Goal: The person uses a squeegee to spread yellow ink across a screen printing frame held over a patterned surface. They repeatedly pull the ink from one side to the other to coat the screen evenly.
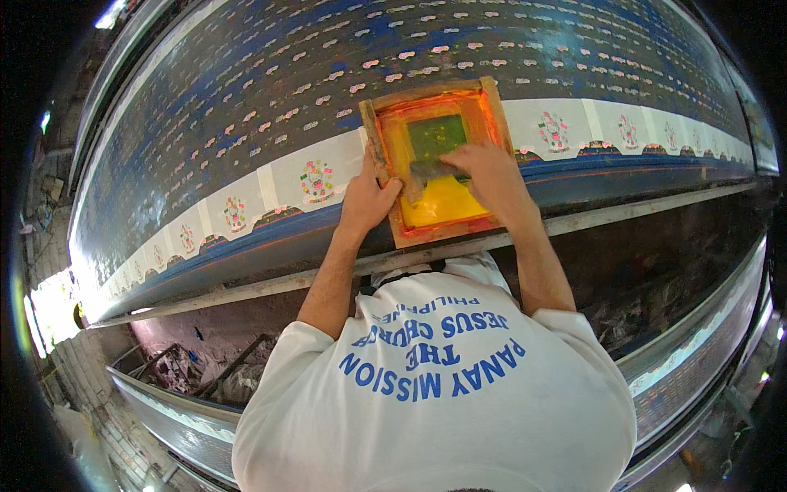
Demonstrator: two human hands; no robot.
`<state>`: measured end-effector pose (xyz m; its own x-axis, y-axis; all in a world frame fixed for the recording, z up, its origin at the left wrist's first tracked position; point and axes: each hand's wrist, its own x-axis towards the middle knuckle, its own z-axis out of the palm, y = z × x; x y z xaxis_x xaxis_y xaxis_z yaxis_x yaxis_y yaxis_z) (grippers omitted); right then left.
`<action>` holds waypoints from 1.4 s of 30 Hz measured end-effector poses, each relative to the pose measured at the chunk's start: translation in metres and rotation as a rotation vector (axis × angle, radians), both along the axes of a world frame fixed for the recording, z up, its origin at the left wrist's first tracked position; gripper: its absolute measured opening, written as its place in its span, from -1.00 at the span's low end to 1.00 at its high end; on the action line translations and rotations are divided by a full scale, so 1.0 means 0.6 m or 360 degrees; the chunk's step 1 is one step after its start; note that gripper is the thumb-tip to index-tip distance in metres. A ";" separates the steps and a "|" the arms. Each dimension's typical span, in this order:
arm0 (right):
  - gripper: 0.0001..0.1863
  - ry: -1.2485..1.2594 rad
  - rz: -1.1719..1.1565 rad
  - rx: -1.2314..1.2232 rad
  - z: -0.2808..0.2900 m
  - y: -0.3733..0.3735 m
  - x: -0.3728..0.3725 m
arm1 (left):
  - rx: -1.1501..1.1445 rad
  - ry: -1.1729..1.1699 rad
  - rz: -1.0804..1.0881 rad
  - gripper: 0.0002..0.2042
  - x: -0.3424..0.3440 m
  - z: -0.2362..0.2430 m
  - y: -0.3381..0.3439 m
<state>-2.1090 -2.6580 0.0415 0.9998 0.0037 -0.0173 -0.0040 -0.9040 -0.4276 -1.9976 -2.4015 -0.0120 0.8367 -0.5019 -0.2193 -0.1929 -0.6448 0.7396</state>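
Observation:
A wooden-rimmed printing screen [499, 123] lies over the strip of white cloth pieces along the table's near edge. My left hand [366, 199] is closed on the screen's left rim, its thumb on the rim's inner side. Inside the screen, my right hand [492, 182] grips a squeegee [426, 170], dark and somewhat blurred, against the mesh. Bright yellow ink [447, 203] pools on the near side of the squeegee. Beyond it is a darker green patch of mesh [436, 135], while orange-red stains line the inner rim. The cloth under the screen is hidden.
White cloth pieces with colourful printed figures [316, 182] run along both sides of the screen. The long dark table [270, 74] carries rows of small printed marks. A pale rail [574, 220] borders its near edge. Another long table [697, 361] stands at lower right.

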 end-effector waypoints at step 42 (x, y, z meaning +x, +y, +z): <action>-0.38 -0.0169 -0.0160 0.0111 0.033 -0.073 -0.145 | -0.0119 -0.0154 -0.0050 0.08 -0.029 0.010 -0.086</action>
